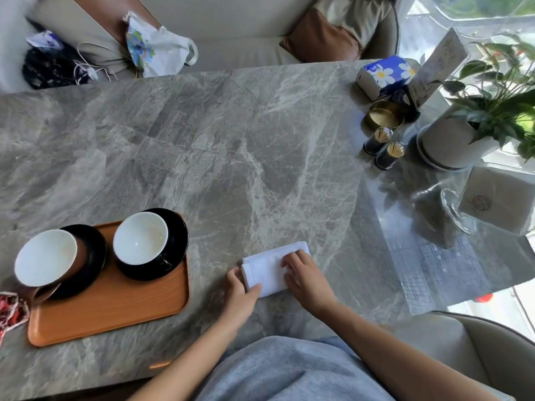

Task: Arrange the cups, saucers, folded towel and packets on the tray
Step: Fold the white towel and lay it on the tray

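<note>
Pressing the towel [270, 270] flat on the bench [231, 154], both hands' fingers [292, 263] spread; cups [140, 238] already sit on the tray [115, 314], towel and packets [11, 309] remain.

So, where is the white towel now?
The towel lies on the marble table, right of the tray, under both hands: left, right.

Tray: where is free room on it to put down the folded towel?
The tray is bare along its near edge and near right corner, in front of the two saucers. Its far half is crowded by both cups. The towel lies on the table under both hands, right of the tray, with bare stone between them.
</note>
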`<action>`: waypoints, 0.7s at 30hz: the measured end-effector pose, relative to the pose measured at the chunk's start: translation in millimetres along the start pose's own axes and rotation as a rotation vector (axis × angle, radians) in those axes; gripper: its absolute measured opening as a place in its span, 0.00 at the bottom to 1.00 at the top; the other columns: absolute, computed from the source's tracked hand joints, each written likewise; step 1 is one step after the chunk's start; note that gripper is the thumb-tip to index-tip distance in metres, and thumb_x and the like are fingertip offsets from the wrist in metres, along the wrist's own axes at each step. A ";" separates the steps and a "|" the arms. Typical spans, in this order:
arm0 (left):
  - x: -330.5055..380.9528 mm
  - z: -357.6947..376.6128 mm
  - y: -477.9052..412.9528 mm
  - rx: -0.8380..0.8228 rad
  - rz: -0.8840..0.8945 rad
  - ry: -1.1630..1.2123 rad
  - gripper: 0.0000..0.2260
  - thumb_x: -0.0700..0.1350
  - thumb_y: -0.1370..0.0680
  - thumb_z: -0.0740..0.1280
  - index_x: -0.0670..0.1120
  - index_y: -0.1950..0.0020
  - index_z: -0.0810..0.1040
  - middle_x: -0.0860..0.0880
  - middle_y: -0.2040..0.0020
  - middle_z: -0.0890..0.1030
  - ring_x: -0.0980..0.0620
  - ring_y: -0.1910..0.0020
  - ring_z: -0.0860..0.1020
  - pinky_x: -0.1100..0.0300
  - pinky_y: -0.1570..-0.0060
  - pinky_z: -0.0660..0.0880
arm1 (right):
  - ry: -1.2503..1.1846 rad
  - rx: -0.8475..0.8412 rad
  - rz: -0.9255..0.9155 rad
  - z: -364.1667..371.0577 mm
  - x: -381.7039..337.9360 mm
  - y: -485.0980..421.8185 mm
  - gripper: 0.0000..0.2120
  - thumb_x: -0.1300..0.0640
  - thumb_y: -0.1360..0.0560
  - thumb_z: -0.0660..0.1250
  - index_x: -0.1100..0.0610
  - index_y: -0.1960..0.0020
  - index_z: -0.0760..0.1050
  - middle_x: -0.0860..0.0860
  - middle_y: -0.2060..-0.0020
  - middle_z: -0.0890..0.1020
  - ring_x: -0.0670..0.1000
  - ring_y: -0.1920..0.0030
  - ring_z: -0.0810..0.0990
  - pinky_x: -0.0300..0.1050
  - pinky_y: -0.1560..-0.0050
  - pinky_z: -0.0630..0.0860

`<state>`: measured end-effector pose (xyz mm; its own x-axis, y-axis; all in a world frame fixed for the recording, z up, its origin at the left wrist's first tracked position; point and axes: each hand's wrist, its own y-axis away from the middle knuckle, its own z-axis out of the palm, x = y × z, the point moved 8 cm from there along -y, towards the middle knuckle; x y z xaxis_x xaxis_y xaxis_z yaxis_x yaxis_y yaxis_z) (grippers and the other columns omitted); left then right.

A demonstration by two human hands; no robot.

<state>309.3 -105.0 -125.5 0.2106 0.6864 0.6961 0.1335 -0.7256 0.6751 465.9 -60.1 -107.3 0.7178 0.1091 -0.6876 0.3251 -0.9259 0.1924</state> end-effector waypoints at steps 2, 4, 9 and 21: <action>1.9 1.4 -5.3 -0.011 -0.062 0.096 0.27 0.39 0.24 0.66 0.42 0.31 0.55 0.43 0.38 0.71 0.51 0.46 0.72 0.62 0.50 0.69 | -0.010 -0.012 -0.003 -0.6 0.6 -0.5 0.10 0.64 0.27 0.61 0.57 0.47 0.70 0.49 0.51 0.73 0.48 0.54 0.70 0.48 0.59 0.73; 7.8 2.8 -8.6 -0.039 -0.065 0.134 0.29 0.40 0.25 0.67 0.43 0.30 0.55 0.44 0.38 0.71 0.51 0.45 0.72 0.61 0.51 0.69 | -0.025 -0.015 0.018 -1.4 2.7 -1.6 0.12 0.64 0.27 0.62 0.57 0.45 0.68 0.49 0.50 0.72 0.49 0.53 0.71 0.45 0.57 0.72; 33.1 8.7 -9.1 -0.059 0.122 0.082 0.26 0.39 0.25 0.67 0.47 0.31 0.60 0.50 0.40 0.68 0.57 0.49 0.71 0.76 0.63 0.69 | -0.099 0.026 0.120 -6.4 7.7 -0.3 0.25 0.63 0.29 0.63 0.50 0.34 0.63 0.47 0.46 0.69 0.44 0.60 0.71 0.48 0.61 0.75; 69.3 -14.3 39.3 -0.243 0.348 0.198 0.11 0.44 0.25 0.67 0.51 0.43 0.75 0.51 0.47 0.80 0.56 0.49 0.78 0.64 0.50 0.74 | -0.410 0.308 0.308 -30.3 15.6 27.3 0.09 0.57 0.22 0.64 0.45 0.48 0.79 0.53 0.49 0.77 0.39 0.52 0.77 0.32 0.56 0.71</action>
<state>315.3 -85.2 -47.2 0.0102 0.4177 0.9085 -0.1481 -0.8979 0.4144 504.6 -72.7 -91.6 0.4343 -0.2725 -0.8586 -0.0978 -0.9618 0.2558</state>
